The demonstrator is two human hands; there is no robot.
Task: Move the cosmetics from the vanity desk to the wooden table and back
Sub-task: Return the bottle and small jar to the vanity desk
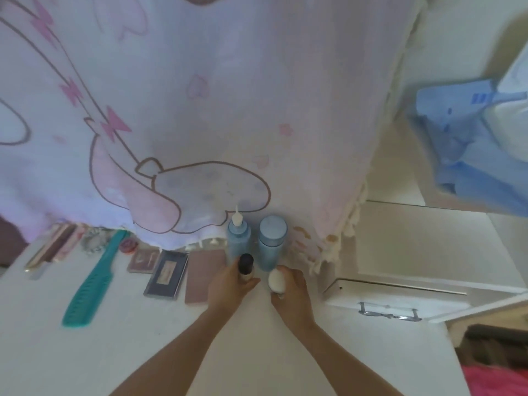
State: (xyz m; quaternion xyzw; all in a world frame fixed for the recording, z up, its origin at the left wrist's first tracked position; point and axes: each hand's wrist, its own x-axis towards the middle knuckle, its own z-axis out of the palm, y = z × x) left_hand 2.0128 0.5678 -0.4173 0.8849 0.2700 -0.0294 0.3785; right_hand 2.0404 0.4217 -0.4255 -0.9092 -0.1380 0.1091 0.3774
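The dark-capped bottle (246, 262) is gripped by the left hand (231, 285), the white-capped bottle (275, 279) by the right hand (294, 291), fingers (253, 282) curled round each, just before the blue bottles (273, 238) on the worktop (143, 344). Advised: both kept upright, clear of the blue bottles.

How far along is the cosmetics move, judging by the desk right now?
Done: cannot tell from this view. In hand: the left hand grips a dark-capped bottle, the right hand a white-capped bottle, at the vanity desk. Left: two blue bottles, palettes and a teal comb sit on it.
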